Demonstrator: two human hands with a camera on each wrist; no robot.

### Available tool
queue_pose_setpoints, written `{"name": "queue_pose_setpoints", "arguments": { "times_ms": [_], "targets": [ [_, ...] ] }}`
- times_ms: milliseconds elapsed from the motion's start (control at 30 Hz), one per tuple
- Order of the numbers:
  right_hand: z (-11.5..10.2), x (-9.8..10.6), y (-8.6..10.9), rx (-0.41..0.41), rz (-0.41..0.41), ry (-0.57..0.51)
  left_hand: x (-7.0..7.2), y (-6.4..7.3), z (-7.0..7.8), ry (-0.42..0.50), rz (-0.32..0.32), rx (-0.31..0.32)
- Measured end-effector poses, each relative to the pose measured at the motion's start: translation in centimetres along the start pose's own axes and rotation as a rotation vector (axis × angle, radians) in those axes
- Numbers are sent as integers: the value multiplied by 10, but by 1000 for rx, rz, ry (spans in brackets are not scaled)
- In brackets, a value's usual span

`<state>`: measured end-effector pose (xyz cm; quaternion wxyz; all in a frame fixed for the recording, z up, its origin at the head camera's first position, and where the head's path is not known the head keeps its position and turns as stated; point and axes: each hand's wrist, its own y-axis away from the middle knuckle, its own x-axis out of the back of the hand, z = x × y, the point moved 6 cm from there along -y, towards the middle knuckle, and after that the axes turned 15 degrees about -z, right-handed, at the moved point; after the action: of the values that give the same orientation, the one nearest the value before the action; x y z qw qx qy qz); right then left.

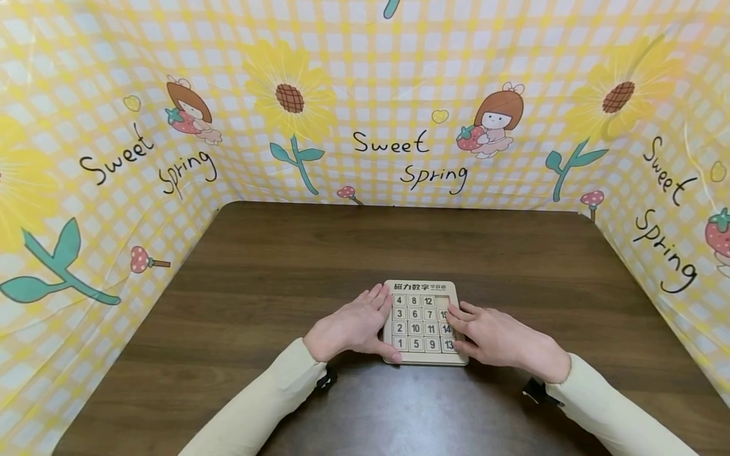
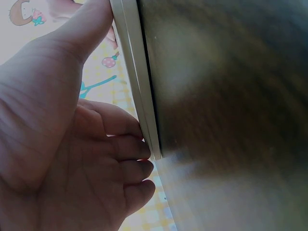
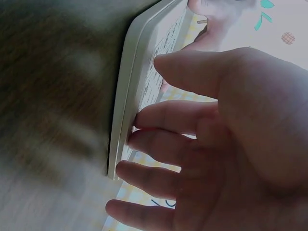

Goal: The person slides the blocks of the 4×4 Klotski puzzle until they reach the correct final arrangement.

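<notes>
A sliding number puzzle (image 1: 416, 359) with a pale frame lies flat on the table. Black numbers mark its square tiles, and a gap (image 1: 442, 301) shows at the top right of the grid, right of tile 12 (image 1: 428, 301). Along the puzzle's left side rests my left hand (image 1: 350, 326), fingers extended against the edge and thumb at the near left corner. From the right reaches my right hand (image 1: 496, 334), its index fingertip by tile 15 (image 1: 443, 315), partly covering it. The right thumb touches near tile 13 (image 1: 448, 344). In the right wrist view, the right fingers are nearly straight.
Dark wood tabletop (image 1: 308, 247) surrounds the puzzle. A yellow checked cloth (image 1: 365, 95) printed with flowers and figures stands behind the table and along both sides. Each wrist wears a black strap (image 1: 327, 378) below a pale sleeve (image 1: 268, 392).
</notes>
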<state>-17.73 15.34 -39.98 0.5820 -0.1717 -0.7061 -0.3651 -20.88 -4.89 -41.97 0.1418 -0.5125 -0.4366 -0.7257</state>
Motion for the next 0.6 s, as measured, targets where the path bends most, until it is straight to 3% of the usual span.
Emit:
{"name": "queue_pose_setpoints", "arguments": {
  "times_ms": [600],
  "targets": [
    [4, 7, -29, 4, -53, -63, -1, -3, -1, 10, -4, 5]
  ]
}}
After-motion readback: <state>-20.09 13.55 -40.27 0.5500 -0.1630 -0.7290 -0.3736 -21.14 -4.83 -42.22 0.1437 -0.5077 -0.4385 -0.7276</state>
